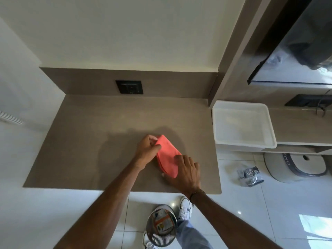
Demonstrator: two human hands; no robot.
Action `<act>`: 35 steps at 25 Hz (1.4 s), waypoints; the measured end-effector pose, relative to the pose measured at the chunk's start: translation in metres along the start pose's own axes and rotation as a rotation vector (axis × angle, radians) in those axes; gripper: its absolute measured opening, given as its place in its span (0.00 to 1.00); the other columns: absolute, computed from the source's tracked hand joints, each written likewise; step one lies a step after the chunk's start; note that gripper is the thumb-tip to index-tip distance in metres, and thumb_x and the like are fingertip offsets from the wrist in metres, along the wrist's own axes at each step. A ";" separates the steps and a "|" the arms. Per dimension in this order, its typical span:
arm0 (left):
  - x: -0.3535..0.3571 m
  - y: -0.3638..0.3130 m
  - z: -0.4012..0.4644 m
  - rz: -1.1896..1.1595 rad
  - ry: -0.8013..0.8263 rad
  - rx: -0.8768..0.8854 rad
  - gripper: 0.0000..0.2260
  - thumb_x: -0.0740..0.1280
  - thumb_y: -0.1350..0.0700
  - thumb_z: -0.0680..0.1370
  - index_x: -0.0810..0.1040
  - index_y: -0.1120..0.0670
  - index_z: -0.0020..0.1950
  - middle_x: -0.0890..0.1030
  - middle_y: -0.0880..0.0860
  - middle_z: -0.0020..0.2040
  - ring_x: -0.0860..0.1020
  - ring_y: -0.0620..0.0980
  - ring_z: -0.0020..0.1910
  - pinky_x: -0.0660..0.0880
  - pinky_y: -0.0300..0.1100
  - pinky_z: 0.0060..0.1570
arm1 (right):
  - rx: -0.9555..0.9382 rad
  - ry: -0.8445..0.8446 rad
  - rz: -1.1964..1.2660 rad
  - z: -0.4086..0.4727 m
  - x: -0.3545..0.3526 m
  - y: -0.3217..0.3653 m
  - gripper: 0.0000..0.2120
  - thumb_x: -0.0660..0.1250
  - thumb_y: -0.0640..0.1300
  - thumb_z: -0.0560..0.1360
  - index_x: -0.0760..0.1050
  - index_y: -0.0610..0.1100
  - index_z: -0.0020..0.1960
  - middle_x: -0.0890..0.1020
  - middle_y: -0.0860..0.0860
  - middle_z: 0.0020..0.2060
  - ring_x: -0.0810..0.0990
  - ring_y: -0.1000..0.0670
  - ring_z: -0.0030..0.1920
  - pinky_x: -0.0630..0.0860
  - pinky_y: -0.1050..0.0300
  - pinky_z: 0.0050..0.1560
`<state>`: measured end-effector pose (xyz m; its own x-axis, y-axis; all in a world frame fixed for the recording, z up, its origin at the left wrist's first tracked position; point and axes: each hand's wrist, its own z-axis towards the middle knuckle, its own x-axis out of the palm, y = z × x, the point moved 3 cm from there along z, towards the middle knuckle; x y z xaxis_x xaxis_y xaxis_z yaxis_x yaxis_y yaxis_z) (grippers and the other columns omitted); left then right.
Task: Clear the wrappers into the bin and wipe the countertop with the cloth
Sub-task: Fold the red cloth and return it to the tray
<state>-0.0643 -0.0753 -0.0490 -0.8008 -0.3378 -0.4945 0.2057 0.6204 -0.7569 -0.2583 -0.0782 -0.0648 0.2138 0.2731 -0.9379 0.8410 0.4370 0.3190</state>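
At centre frame, on the desk [80,141], lies the folded pink cloth [168,155]: soft, light, limp. Your left hand [148,151] pinches its upper edge; right hand [186,173] fingers press flat. Grip the stacked folds.

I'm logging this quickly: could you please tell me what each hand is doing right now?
Left hand: closed, pinching the far end of the folded coral-pink cloth.
Right hand: open, pressed flat on the cloth's near end.

Coral-pink cloth [168,157] is seen on the grey-brown countertop [86,141]; right of the countertop, a white tray [242,141]; below it, a perforated silver bin [161,236].
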 end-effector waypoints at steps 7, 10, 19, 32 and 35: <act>0.012 -0.064 0.035 0.005 0.193 0.069 0.10 0.71 0.66 0.74 0.85 0.56 0.53 0.78 0.49 0.38 0.74 0.44 0.35 0.70 0.38 0.37 | -0.046 -0.048 0.253 0.031 -0.021 -0.006 0.14 0.64 0.51 0.67 0.71 0.50 0.52 0.79 0.52 0.45 0.79 0.45 0.46 0.76 0.50 0.44; 0.007 -0.058 0.051 0.132 0.193 0.115 0.13 0.69 0.70 0.73 0.86 0.59 0.54 0.83 0.53 0.44 0.77 0.47 0.40 0.73 0.39 0.43 | -0.083 -0.001 0.222 0.030 -0.014 -0.005 0.15 0.63 0.55 0.69 0.73 0.52 0.53 0.81 0.52 0.47 0.80 0.44 0.48 0.77 0.50 0.43; -0.010 -0.013 0.065 0.540 0.079 0.330 0.13 0.69 0.64 0.75 0.80 0.58 0.60 0.81 0.60 0.58 0.80 0.60 0.60 0.78 0.52 0.59 | 0.209 -0.059 0.232 0.027 -0.006 -0.015 0.19 0.67 0.50 0.71 0.78 0.47 0.60 0.82 0.49 0.52 0.79 0.46 0.52 0.78 0.50 0.54; 0.010 0.027 0.003 -0.075 0.169 -0.237 0.07 0.78 0.66 0.69 0.85 0.60 0.45 0.86 0.57 0.44 0.85 0.53 0.45 0.82 0.45 0.42 | 0.644 0.348 0.647 0.068 -0.001 0.014 0.12 0.74 0.45 0.70 0.83 0.40 0.51 0.83 0.45 0.44 0.82 0.45 0.45 0.81 0.51 0.48; 0.005 0.016 -0.002 -0.231 0.273 -0.143 0.12 0.71 0.72 0.73 0.77 0.56 0.46 0.81 0.56 0.43 0.79 0.52 0.42 0.74 0.39 0.35 | 0.703 0.393 0.879 0.062 -0.009 0.014 0.08 0.73 0.39 0.70 0.82 0.38 0.48 0.82 0.44 0.43 0.81 0.44 0.42 0.79 0.50 0.45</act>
<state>-0.0665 -0.0655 -0.0631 -0.9411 -0.2915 -0.1716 -0.0628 0.6489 -0.7583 -0.2178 -0.1278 -0.0607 0.7893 0.5411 -0.2902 0.5964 -0.5633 0.5718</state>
